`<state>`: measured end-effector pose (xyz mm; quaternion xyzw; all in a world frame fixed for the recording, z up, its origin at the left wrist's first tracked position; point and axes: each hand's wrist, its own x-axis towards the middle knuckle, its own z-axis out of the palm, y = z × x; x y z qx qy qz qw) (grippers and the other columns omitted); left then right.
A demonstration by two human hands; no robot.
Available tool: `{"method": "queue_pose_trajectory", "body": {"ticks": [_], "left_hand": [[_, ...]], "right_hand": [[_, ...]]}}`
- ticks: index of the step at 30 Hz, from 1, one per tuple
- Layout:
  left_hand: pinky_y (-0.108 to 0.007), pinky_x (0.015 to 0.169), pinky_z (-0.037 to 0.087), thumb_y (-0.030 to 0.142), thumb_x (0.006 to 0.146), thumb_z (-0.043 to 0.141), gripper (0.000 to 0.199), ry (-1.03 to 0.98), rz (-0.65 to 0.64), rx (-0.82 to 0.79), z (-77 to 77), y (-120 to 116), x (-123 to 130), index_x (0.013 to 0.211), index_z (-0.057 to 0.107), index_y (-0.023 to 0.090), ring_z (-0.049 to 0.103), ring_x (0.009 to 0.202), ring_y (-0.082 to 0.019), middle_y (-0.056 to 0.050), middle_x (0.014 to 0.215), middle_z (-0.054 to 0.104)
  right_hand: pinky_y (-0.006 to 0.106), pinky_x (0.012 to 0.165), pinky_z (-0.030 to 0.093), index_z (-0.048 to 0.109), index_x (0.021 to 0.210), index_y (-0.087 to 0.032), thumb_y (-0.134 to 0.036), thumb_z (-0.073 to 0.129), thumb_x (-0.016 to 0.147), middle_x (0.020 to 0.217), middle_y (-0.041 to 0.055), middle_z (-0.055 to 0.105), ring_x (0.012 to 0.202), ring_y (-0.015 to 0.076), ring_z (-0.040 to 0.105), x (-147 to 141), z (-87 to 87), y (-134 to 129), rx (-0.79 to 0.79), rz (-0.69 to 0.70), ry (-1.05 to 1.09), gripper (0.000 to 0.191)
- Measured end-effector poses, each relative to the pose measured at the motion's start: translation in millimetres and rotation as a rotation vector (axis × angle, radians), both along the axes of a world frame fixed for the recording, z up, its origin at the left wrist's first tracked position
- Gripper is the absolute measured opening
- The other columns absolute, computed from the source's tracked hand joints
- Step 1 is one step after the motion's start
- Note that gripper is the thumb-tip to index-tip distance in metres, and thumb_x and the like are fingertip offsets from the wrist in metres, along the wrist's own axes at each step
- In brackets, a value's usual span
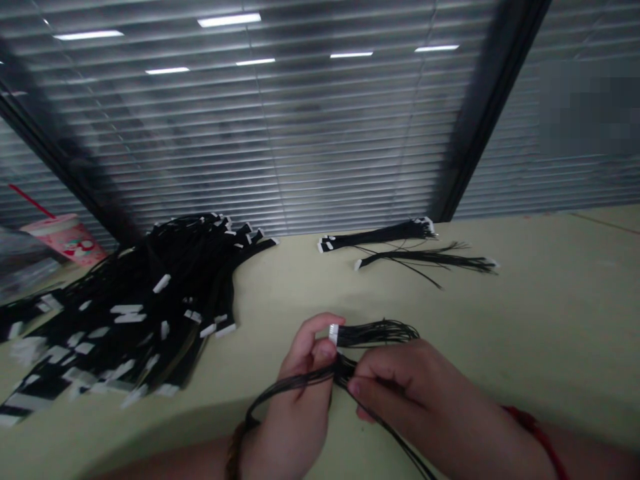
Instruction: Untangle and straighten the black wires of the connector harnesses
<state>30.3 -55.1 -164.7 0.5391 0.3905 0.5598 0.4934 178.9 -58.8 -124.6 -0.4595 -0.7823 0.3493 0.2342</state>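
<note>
Connector and left hand: your left hand (pixel 305 400) pinches the white connector (pixel 333 335) at its fingertips, index finger over the far end, thumb at the near end.
Wires and right hand: your right hand (pixel 425 393) has thumb and fingers closed on the black wires (pixel 379 333), just right of the left thumb.
Connector's direction: its short body has its long axis running roughly away from you; the wires leave its right side.
Wires' line: from the connector they run right, bending near your right knuckles; other strands cross your left palm towards the wrist, and some trail below your right hand towards you. Which strand joins which is hard to tell through the blur.
Left side: the heap of black cables (pixel 165 287) lies well apart from your left hand, beyond and left; the pink cup (pixel 70 240) stands past it.
Far side: two wire bundles (pixel 380 235) lie beyond your right hand, near the blinds (pixel 300 147).
Room: the pale surface (pixel 550 300) spreads right of your right hand and between both hands and those bundles.
</note>
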Motion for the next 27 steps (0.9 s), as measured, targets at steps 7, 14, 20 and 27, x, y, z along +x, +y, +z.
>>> {"method": "queue_pose_trajectory", "body": {"ticks": [7, 14, 20, 27], "left_hand": [[-0.022, 0.069, 0.047, 0.031, 0.09, 0.048, 0.017, 0.109, 0.033, -0.135, 3.6, 2.2, -0.5, 0.1, 0.057, 0.021, 0.057, 0.078, -0.015, -0.001, 0.085, 0.062], [-0.022, 0.071, 0.045, 0.033, 0.09, 0.048, 0.017, 0.137, 0.054, -0.13, 1.7, 2.8, -0.9, 0.099, 0.057, 0.022, 0.055, 0.079, -0.014, 0.0, 0.086, 0.062], [-0.022, 0.071, 0.045, 0.034, 0.09, 0.048, 0.018, 0.134, 0.065, -0.124, 1.7, 3.7, -1.2, 0.1, 0.059, 0.023, 0.056, 0.079, -0.014, 0.0, 0.089, 0.064], [-0.019, 0.073, 0.045, 0.029, 0.09, 0.048, 0.014, 0.114, 0.045, -0.113, 1.8, 1.0, -0.4, 0.097, 0.059, 0.024, 0.056, 0.08, -0.012, 0.002, 0.085, 0.062]], "right_hand": [[0.017, 0.047, 0.031, 0.059, 0.057, -0.015, -0.019, 0.045, 0.083, 0.052, -0.0032, 0.055, 0.048, 0.0055, 0.045, 5.2, -3.3, 8.5, -0.096, 0.001, 0.035, 0.029], [0.018, 0.045, 0.028, 0.06, 0.059, -0.015, -0.017, 0.049, 0.076, 0.052, -0.0038, 0.055, 0.048, 0.0052, 0.042, 5.4, -1.1, 9.5, -0.03, -0.009, -0.019, 0.02], [0.015, 0.051, 0.035, 0.066, 0.067, -0.02, -0.011, 0.054, 0.07, 0.059, -0.0072, 0.061, 0.052, 0.0041, 0.051, 5.5, 0.1, 3.3, 0.0, 0.017, 0.011, 0.015], [0.017, 0.055, 0.039, 0.063, 0.072, -0.019, -0.013, 0.057, 0.071, 0.066, -0.0062, 0.064, 0.059, 0.0066, 0.055, 2.2, -6.9, 0.2, -0.145, -0.019, 0.108, 0.008]]}}
